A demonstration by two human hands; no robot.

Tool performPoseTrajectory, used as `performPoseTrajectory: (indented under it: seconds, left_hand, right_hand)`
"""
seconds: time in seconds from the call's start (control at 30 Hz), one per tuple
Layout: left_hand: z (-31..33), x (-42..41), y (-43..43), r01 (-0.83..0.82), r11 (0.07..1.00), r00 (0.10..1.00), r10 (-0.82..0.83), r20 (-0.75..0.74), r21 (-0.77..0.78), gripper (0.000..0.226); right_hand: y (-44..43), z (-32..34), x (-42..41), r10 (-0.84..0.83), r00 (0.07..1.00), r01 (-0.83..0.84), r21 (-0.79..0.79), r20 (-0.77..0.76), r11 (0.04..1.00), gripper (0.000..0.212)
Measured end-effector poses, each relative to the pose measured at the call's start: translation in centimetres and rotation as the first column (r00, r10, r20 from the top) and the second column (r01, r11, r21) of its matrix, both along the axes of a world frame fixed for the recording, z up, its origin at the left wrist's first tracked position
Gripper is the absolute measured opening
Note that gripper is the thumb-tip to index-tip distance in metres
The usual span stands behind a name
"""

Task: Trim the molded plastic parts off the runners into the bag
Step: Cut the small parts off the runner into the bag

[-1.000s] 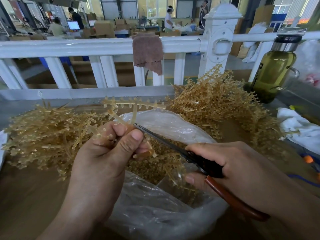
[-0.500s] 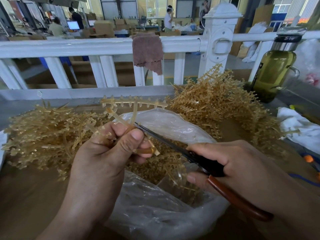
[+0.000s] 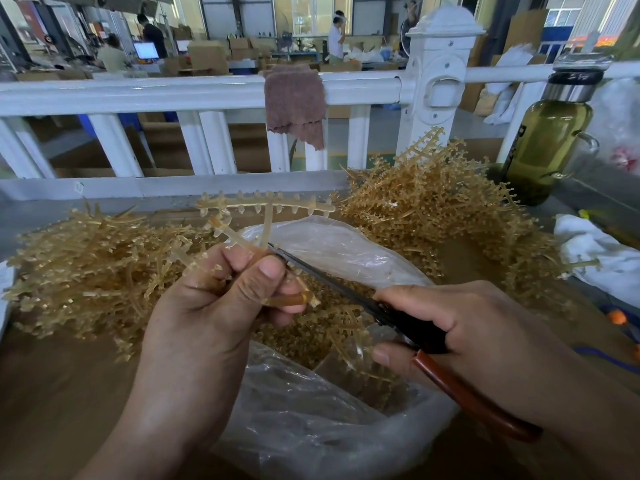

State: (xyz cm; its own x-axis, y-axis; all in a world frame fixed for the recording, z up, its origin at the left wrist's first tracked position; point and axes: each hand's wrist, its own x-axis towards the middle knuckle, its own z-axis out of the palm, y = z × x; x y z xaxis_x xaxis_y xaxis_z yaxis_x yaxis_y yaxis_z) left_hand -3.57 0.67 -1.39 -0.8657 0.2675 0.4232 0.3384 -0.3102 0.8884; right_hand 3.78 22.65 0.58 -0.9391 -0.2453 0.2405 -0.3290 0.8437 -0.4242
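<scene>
My left hand grips an amber plastic runner above the open clear bag. The runner's branched top stands above my fingers; its stem end juts out below my thumb. My right hand holds scissors with black and brown handles. Their blades reach up-left to the runner beside my left thumb. Small amber trimmed parts lie heaped inside the bag, under both hands.
One pile of amber runners lies left on the brown table, another pile at the back right. A white railing with a brown cloth runs behind. A green bottle and white cloth sit right.
The scissor blades have slid slightly further up-left toward the runner at my left thumb. The runner has shifted a little in my left hand.
</scene>
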Motion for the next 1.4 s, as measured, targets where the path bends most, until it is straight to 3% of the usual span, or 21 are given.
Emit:
performPoseTrajectory:
  seconds: [0.2,0.5,0.9,1.07,1.4]
  left_hand:
    - [-0.8,0.2,-0.3,-0.066,0.997,0.998,0.066,0.017,0.05,0.024]
    - [-1.0,0.0,-0.5,-0.086,0.996,0.996,0.086,0.021,0.027,0.029]
    - [-1.0,-0.1,-0.3,-0.098,0.995,0.995,0.098,-0.009,0.009,0.027]
    - [-1.4,-0.2,-0.6,-0.139,0.99,0.99,0.139,-0.02,-0.035,0.014]
    - [-1.3,-0.1,-0.6,-0.169,0.983,0.985,0.166,-0.052,-0.07,0.022]
  right_hand:
    - [0.0,-0.1,0.0,0.002,1.0,-0.002,-0.006,0.012,1.0,0.046]
    - [0.2,-0.1,0.0,-0.018,1.0,0.018,-0.005,0.008,1.0,0.053]
    - [0.1,0.2,0.2,-0.023,1.0,0.023,0.026,0.014,0.999,0.048]
    - [0.2,0.5,0.4,-0.028,1.0,0.027,0.029,0.014,0.999,0.052]
    - [0.6,0.8,0.5,-0.02,1.0,0.019,0.054,0.014,0.998,0.055]
